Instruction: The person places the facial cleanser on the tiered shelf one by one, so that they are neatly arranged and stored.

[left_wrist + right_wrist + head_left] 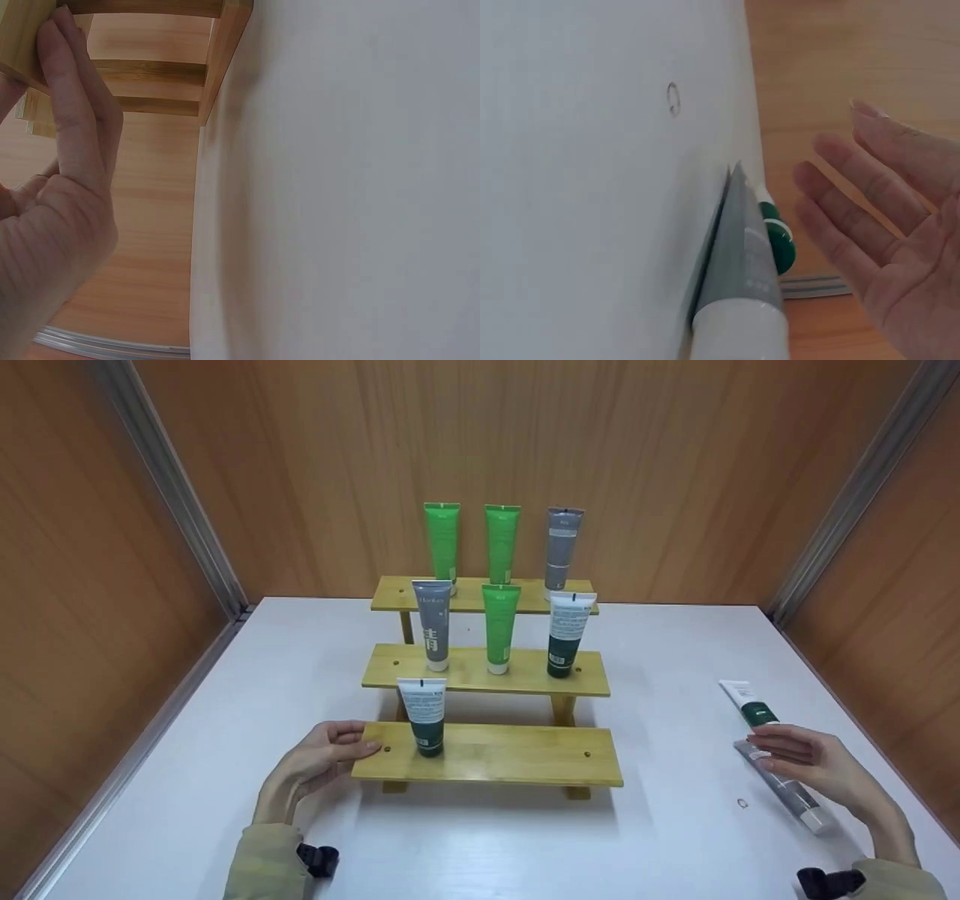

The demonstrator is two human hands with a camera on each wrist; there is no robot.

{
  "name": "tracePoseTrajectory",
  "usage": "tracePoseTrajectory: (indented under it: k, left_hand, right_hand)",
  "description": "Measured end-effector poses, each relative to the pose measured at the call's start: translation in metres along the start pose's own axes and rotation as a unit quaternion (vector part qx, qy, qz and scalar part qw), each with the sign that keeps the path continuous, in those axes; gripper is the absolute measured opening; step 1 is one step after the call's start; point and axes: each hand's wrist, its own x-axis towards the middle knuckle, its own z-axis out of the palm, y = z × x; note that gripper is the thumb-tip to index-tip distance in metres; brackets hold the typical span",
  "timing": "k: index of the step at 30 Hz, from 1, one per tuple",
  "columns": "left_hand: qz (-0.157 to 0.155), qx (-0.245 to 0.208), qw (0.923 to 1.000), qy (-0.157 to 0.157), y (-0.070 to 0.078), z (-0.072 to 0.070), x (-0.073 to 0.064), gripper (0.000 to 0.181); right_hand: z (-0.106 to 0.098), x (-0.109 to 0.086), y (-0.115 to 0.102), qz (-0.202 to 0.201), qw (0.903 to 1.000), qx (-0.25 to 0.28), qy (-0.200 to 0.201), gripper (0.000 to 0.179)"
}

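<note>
My left hand [319, 757] holds the left end of the lowest board of a three-step bamboo display stand [517, 754], thumb on top. In the left wrist view its fingers [71, 112] lie against the board. A white and dark green squeeze tube [426, 718] stands cap-down on that board, near the hand. Over at the right, my right hand [825, 769] hovers above a grey squeeze tube [795, 796] lying on the table. The right wrist view shows its fingers loosely bent and apart from the grey tube [742, 255]. Another white and green tube [756, 711] lies just beyond.
On the middle board stand a grey tube [433, 622], a green tube [500, 626] and a white-green one [568, 634]. The top board carries two green tubes [442, 536] and a grey one [562, 547]. A small ring [742, 803] lies on the white table [675, 660]. Wooden panels enclose it.
</note>
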Motion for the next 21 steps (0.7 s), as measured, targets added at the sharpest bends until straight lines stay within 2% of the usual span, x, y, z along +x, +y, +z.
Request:
tracePoseTrajectory:
  k: [5,16,21]
  left_hand:
    - [-0.006,0.007,0.9999,0.006,0.0,0.0,0.0,0.073]
    - [0.0,0.012,0.9999,0.001,0.001,0.002,0.0,0.074]
    - [-0.004,0.014,0.9999,0.006,0.001,0.001,0.0,0.074]
  right_hand:
    - [-0.006,-0.005,0.012,0.041,0.9988,-0.025,0.008,0.049]
    - [-0.007,-0.007,0.02,0.117,0.9899,-0.075,0.026,0.059]
    - [-0.005,-0.008,0.022,0.129,0.9877,-0.083,0.031,0.059]
